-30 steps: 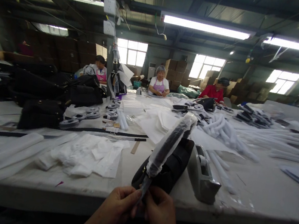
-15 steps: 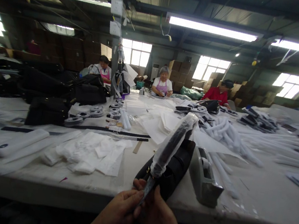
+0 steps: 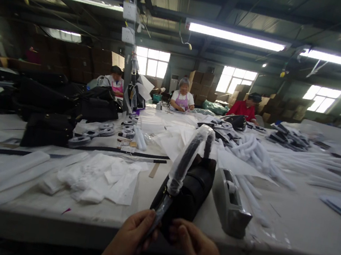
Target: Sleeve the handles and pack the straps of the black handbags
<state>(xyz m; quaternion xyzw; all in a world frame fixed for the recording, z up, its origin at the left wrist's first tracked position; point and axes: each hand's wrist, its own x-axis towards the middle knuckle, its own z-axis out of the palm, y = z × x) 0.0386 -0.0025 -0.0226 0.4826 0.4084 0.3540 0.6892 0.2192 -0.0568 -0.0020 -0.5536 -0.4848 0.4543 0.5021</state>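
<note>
A black handbag (image 3: 191, 187) stands on the table edge right in front of me, its arched handle (image 3: 183, 159) sheathed in clear wrap. From the handle's near base a dark strap (image 3: 162, 208), seemingly covered in clear film, runs down toward me. My left hand (image 3: 136, 230) pinches this strap between thumb and fingers. Close by on the right, my right hand (image 3: 195, 245) has its fingers curled together against the bag's near end. Whatever may be between those fingers is too small and dark to make out. A grey tape dispenser (image 3: 232, 206) stands just right of the bag.
Crumpled white sheets (image 3: 94, 176) lie left of the bag. Black bags (image 3: 49, 127) are heaped farther left. White foam tubes (image 3: 257, 154) spread over the right side. Three people sit across the table (image 3: 290, 207), beyond more white sheets (image 3: 171, 138).
My right hand has drawn away from the strap, slightly right and down. My left hand still grips the strap, a little farther left. The view has shifted slightly, and the handle's arch shows more.
</note>
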